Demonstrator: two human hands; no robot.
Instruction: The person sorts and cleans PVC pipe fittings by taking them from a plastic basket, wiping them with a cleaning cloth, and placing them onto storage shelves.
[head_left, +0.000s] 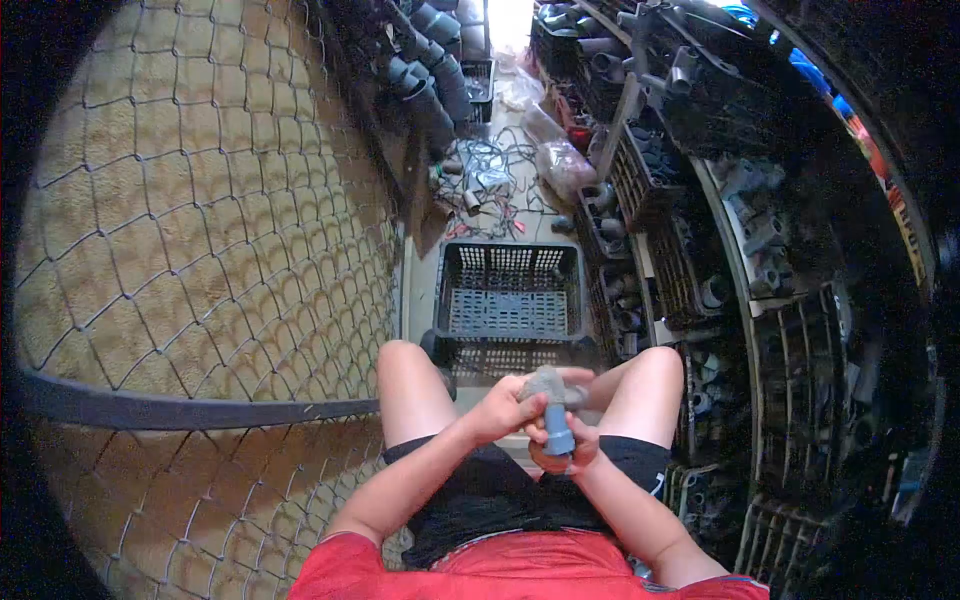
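Just above my lap, both hands are close together around a blue-grey plastic pipe fitting [558, 430] with a wider collar at its lower end. My right hand [582, 449] is closed around the fitting from below and the side. My left hand [505, 410] is closed on a crumpled grey rag [544, 383], pressed against the upper end of the fitting. Part of the rag and some fingertips are smeared by motion. The upper end of the fitting is hidden under the rag.
A black plastic basket [512, 290] stands on the floor ahead of my knees. Chain-link mesh [200, 220] runs along the left. Shelves and crates of grey pipe fittings [765, 240] line the right. Plastic bags [565, 168] and scattered bits lie farther down the aisle.
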